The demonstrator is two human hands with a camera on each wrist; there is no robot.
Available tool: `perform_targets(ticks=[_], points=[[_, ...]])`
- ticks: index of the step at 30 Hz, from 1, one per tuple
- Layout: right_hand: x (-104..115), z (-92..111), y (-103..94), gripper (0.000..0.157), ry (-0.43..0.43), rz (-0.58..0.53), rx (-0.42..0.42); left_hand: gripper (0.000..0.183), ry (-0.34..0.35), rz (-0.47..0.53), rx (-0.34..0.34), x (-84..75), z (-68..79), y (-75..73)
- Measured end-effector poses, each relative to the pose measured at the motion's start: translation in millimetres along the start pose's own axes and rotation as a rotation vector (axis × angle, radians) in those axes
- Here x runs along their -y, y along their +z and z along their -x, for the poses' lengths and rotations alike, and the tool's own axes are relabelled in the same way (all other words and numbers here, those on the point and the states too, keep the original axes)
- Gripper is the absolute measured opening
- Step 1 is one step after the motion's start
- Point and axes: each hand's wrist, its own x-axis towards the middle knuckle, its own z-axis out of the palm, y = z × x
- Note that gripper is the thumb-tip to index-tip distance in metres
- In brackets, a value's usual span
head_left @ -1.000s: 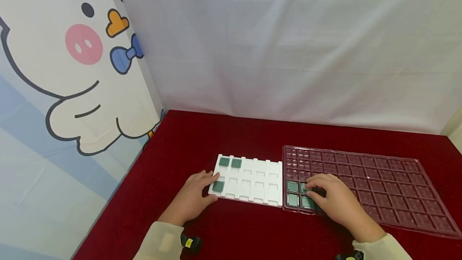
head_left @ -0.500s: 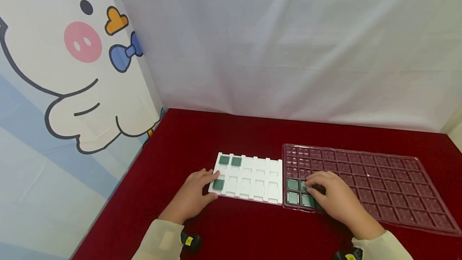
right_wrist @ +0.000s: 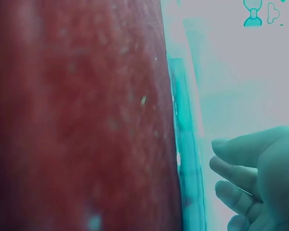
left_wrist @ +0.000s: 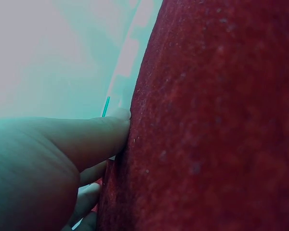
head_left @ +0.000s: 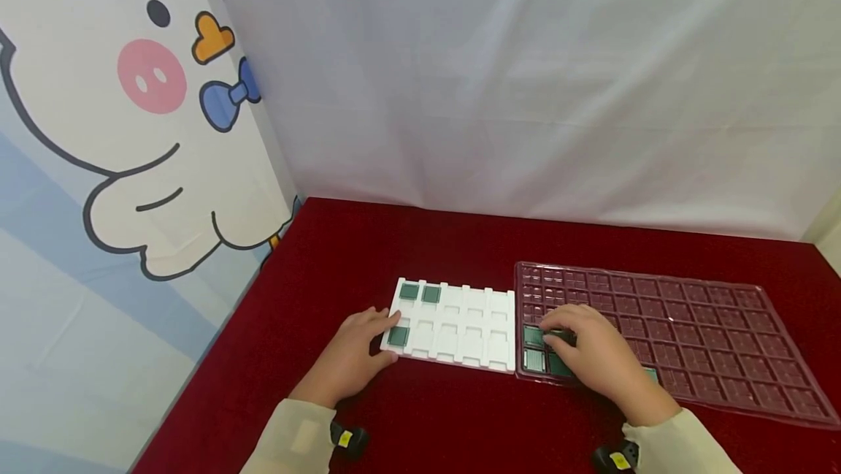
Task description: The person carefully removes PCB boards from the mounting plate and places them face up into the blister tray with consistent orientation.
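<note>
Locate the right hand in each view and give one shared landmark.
Head: right hand, lower picture, right of centre, over the clear tray's left part.
Left wrist: not in it.
Right wrist: lower right corner.
Shared landmark: the red cloth, visible in all three.

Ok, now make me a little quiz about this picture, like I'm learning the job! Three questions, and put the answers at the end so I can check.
1. How many green squares can you see in the white tray?
2. True or false: the right hand is over the see-through tray.
3. What is the left hand touching?
a) the curtain
b) the white tray's edge
c) the blue bow

Key: 1. Three. 2. True. 3. b.
</note>
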Motion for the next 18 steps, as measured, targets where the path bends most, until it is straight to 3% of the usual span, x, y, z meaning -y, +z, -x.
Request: perform_targets(ticks=[18], points=[[35.8, -27.5, 18.2, 0.016, -0.015, -0.029, 0.005, 0.065, 0.011, 0.02, 0.0, 1.4, 0.1, 0.5]])
